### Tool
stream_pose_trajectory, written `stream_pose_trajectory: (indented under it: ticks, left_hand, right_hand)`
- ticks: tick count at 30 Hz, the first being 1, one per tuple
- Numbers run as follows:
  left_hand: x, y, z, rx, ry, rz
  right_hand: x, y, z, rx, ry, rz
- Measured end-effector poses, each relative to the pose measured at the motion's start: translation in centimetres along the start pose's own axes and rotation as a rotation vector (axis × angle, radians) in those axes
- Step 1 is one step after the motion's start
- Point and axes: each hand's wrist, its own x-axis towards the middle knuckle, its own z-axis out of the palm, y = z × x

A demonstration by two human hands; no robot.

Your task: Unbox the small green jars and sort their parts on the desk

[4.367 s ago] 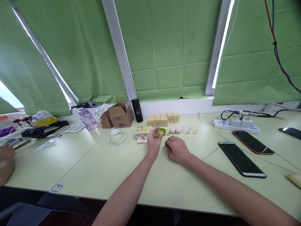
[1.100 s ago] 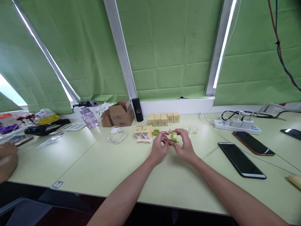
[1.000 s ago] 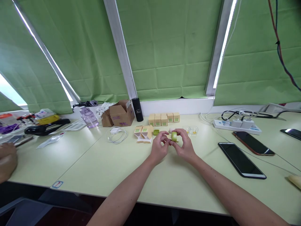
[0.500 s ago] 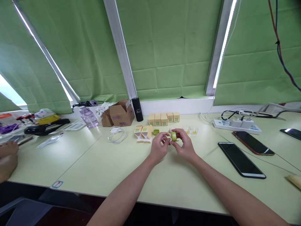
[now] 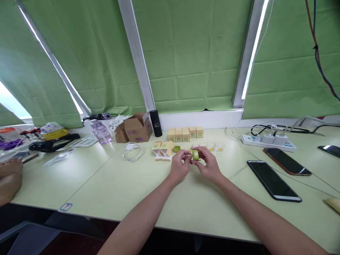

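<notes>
Between my two hands, above the table, is a small round green piece (image 5: 196,155). My right hand (image 5: 209,163) pinches it between thumb and fingers. Close against its left side, my left hand (image 5: 180,164) has its fingertips pinched together on something small that I cannot make out. Just behind my left hand lies a small green square piece (image 5: 176,149). Left of that stand two opened cardboard packages (image 5: 162,150) with green-framed fronts. Beyond my right hand sits a clear plastic holder (image 5: 215,146) with yellow bits in its two cups.
Several small tan boxes (image 5: 182,134) stand at the back, beside a black bottle (image 5: 156,123) and a brown carton (image 5: 135,128). A white cable (image 5: 136,153) lies coiled at left. Phones (image 5: 273,180) and a power strip (image 5: 268,141) are at right. Another person's hand (image 5: 10,181) rests far left.
The green piece has turned slightly in my fingers, and my hands have barely moved. The whole view has shifted a little.
</notes>
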Motion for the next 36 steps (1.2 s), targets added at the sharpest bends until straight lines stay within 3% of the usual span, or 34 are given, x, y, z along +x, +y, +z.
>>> stream_pose_trajectory:
  ticks: [29, 36]
  left_hand:
    - [0.06, 0.3, -0.02, -0.064, -0.02, -0.037]
    - [0.28, 0.17, -0.19, 0.065, 0.018, 0.024]
  right_hand:
    - [-0.1, -0.24, 0.0, 0.022, -0.022, 0.018]
    - [0.28, -0.24, -0.17, 0.037, -0.003, 0.033]
